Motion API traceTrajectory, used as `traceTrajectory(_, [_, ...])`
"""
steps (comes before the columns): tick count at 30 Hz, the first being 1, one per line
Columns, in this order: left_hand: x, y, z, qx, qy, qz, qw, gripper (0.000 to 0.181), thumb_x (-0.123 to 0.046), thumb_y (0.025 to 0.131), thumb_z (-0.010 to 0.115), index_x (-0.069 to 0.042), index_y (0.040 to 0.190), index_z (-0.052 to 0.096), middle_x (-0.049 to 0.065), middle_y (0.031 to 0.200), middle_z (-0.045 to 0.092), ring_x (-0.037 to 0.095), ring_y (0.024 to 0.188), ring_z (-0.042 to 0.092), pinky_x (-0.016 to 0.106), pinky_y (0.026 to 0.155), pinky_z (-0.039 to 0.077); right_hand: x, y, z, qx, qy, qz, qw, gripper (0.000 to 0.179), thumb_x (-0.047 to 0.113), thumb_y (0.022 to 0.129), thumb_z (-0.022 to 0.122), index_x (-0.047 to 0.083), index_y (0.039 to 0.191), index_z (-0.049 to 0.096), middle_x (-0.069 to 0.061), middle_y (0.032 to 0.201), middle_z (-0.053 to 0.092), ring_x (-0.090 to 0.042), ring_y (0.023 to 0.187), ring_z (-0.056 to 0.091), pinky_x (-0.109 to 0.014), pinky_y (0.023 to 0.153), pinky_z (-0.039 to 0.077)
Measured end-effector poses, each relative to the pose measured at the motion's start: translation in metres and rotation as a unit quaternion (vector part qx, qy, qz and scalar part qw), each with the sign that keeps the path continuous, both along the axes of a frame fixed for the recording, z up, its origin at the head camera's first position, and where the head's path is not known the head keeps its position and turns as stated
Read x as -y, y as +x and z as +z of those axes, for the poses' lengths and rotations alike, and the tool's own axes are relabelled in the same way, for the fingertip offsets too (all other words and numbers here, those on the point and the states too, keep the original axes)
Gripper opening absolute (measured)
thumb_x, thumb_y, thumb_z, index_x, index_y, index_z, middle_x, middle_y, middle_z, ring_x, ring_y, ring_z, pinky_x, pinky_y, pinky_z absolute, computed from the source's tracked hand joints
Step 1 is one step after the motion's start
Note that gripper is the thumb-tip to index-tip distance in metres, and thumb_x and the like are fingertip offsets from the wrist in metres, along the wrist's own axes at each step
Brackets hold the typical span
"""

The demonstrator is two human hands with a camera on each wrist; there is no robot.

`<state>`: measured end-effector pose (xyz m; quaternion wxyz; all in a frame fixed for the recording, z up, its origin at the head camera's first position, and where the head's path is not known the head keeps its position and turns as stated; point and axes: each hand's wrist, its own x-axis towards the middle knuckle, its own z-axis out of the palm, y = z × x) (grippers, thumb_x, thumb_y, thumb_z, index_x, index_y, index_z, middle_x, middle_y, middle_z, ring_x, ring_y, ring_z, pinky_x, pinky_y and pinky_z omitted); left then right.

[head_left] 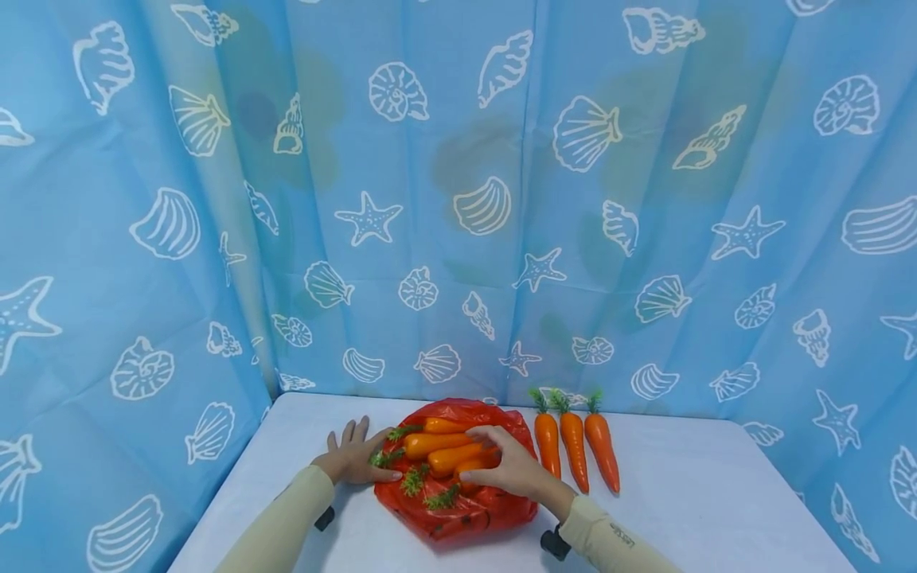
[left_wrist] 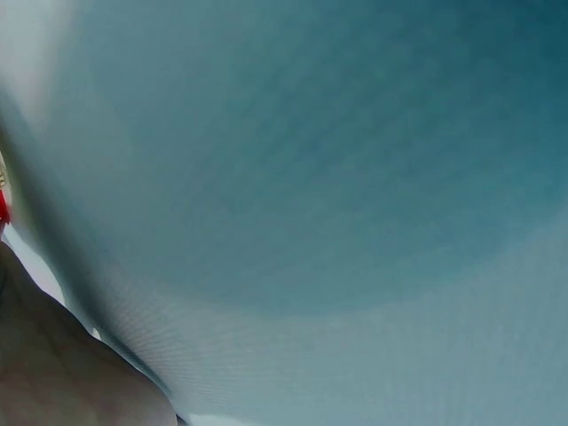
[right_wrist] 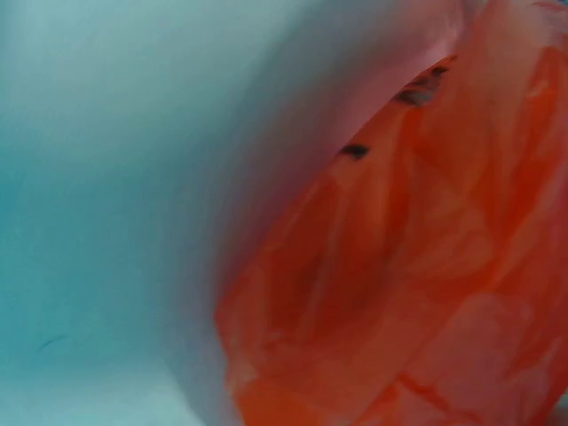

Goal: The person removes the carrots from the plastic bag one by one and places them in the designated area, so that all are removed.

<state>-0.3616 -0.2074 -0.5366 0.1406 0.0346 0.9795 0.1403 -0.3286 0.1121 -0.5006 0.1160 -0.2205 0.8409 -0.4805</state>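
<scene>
A crinkled red plastic bag [head_left: 494, 513] lies spread on the table, with several orange carrots [head_left: 451, 459] with green tops on it. At the bag's left edge, my left hand [head_left: 356, 459] rests with fingers spread, its thumb and index finger beside the green tops. My right hand [head_left: 517, 469] reaches over the carrots' right ends, thumb and fingers apart and spanning more than one of them. Part of the left hand [left_wrist: 71, 382] shows in the left wrist view. In the right wrist view, the red bag [right_wrist: 390, 293] fills the right side; that hand's fingers are hidden.
Three more carrots [head_left: 573, 446] lie side by side on the white table [head_left: 688, 493], right of the bag, green tops pointing away. A blue curtain [head_left: 444, 239] with white shell and starfish prints hangs behind the table and along both sides.
</scene>
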Motion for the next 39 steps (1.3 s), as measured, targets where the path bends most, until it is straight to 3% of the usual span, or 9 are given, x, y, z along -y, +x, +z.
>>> traceTrajectory(13, [0.001,0.000,0.001,0.006,0.009,0.002,0.9999,0.100,-0.073,0.070,0.071,-0.030,0.153,0.036,0.020,0.164,0.013,0.049,0.148,0.006,0.072,0.116,-0.001,-0.006,-0.013,-0.013,0.010,-0.007,-0.016,0.9998,0.061,0.035,0.086,0.077,0.012,0.136,0.053,-0.010,0.136,0.057,-0.031,0.125,0.051,-0.055,0.102,0.048])
traceTrajectory(22, [0.002,-0.001,-0.003,-0.001,-0.002,0.002,1.0000,0.100,-0.074,0.070,0.070,-0.030,0.153,0.036,0.021,0.164,0.014,0.050,0.148,0.008,0.073,0.115,0.003,-0.001,-0.019,-0.021,0.015,-0.004,0.001,0.9999,0.059,0.036,0.086,0.077,0.012,0.135,0.055,-0.007,0.135,0.058,-0.029,0.125,0.052,-0.055,0.105,0.046])
traceTrajectory(31, [0.001,0.001,0.003,0.000,0.002,0.000,1.0000,0.098,-0.072,0.071,0.071,-0.030,0.152,0.036,0.021,0.164,0.014,0.049,0.148,0.008,0.073,0.115,0.002,0.000,-0.020,-0.022,-0.006,0.017,0.018,0.9997,0.048,0.034,0.086,0.077,0.015,0.128,0.062,-0.004,0.131,0.060,-0.028,0.123,0.052,-0.056,0.105,0.045])
traceTrajectory(39, [0.002,0.002,0.004,0.000,0.004,0.001,1.0000,0.098,-0.072,0.071,0.072,-0.030,0.152,0.036,0.021,0.164,0.014,0.049,0.148,0.008,0.072,0.116,0.002,0.000,-0.023,-0.025,-0.027,0.053,0.043,0.9973,0.040,0.032,0.085,0.079,0.020,0.120,0.067,0.002,0.122,0.064,-0.024,0.118,0.053,-0.047,0.099,0.052])
